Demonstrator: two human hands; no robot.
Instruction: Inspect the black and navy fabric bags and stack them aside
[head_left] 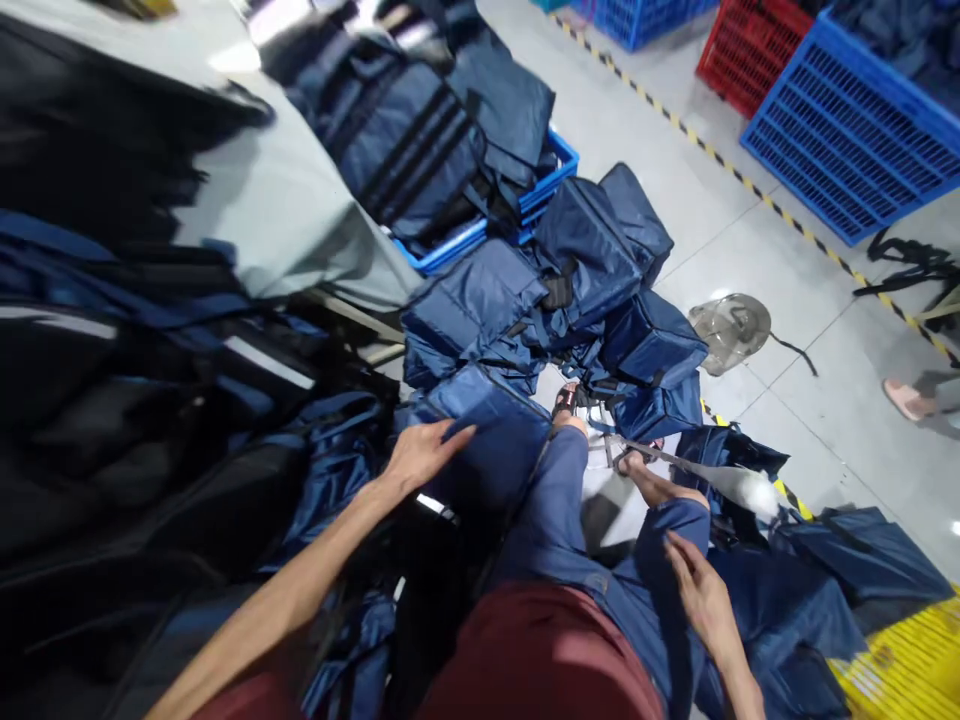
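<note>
My left hand reaches forward and rests with fingers stretched out on a navy blue padded bag by my left knee. My right hand lies with loose, spread fingers on my right thigh, holding nothing that I can see. I am seated, in blue trousers and a dark red top, my sandalled feet on the floor. A heap of the same navy bags lies on the floor just ahead of my feet.
A grey table with blurred dark bags is at the left. A blue crate stuffed with bags stands behind the heap. Blue and red crates stand at the far right, a yellow crate at the lower right. Another person's foot shows at right.
</note>
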